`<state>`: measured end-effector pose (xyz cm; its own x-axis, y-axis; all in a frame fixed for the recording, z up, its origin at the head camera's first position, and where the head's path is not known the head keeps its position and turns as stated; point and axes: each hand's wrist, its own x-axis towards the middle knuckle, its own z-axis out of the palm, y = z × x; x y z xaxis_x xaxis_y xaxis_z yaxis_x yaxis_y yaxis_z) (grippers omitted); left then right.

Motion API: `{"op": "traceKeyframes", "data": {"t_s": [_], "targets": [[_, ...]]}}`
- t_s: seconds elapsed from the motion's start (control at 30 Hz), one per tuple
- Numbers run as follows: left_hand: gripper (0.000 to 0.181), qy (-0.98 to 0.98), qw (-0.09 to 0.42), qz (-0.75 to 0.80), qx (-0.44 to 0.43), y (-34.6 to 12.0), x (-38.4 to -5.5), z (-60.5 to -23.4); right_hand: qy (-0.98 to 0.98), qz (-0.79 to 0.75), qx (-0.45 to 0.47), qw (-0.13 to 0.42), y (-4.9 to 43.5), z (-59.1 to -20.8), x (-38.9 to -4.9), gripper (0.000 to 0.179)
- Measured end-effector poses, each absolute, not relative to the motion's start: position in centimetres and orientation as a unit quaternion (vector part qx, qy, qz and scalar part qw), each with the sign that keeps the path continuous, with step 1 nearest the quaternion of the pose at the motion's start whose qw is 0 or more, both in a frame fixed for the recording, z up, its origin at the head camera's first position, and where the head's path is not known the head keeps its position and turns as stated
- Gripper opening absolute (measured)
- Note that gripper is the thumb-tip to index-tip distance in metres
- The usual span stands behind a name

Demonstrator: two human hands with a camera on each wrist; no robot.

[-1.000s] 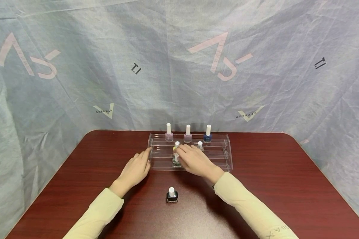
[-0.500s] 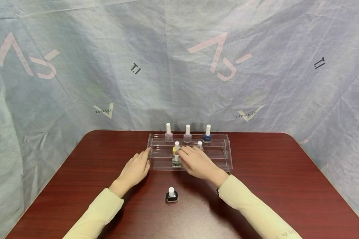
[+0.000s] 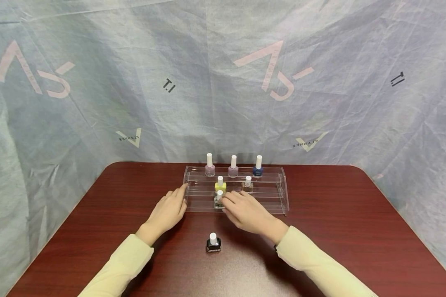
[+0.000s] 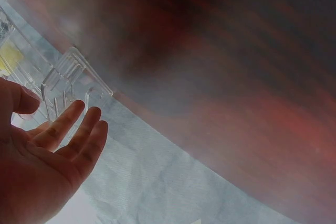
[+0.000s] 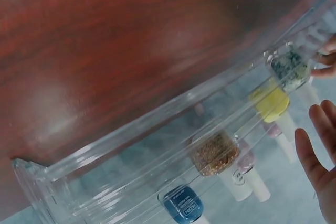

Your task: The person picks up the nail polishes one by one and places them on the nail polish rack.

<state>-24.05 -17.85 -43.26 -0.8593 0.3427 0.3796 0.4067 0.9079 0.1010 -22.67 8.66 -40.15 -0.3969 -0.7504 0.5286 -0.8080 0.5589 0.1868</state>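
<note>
A clear acrylic rack [image 3: 200, 204] holds several white-capped nail polish bottles. My left hand [image 3: 168, 210] rests its fingertips against the rack's left end, fingers relaxed and holding nothing. At the front tier, my right hand [image 3: 250, 210] pinches the dark green glitter nail polish bottle [image 5: 289, 69] with thumb and index finger, the other fingers lifted away in the right wrist view. Its white cap [image 3: 220, 192] shows above the fingertips. Just behind stands a yellow bottle [image 3: 220, 187], with a copper-glitter bottle [image 3: 247, 186] to its right.
Along the rack's back tier stand two mauve bottles, one on the left [image 3: 209, 170] and one mid-row [image 3: 233, 171], and a blue bottle [image 3: 258, 170]. A black bottle [image 3: 213, 244] stands in front on the red-brown table [image 3: 342, 231]. Printed grey cloth [image 3: 193, 107] hangs behind.
My right hand has come back and down from beside the yellow bottle to the green glitter bottle, uncovering the yellow and copper-glitter bottles. My left hand has stayed in place.
</note>
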Motion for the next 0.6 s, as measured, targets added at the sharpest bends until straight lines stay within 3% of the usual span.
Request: {"op": "traceKeyframes", "data": {"t_s": [0.6], "targets": [[0.050,-0.962,0.176,-0.088,-0.191,-17.8,-24.0,-43.2,-0.817,0.046,0.505,0.275,8.2,-41.1,-20.0,0.017]]}}
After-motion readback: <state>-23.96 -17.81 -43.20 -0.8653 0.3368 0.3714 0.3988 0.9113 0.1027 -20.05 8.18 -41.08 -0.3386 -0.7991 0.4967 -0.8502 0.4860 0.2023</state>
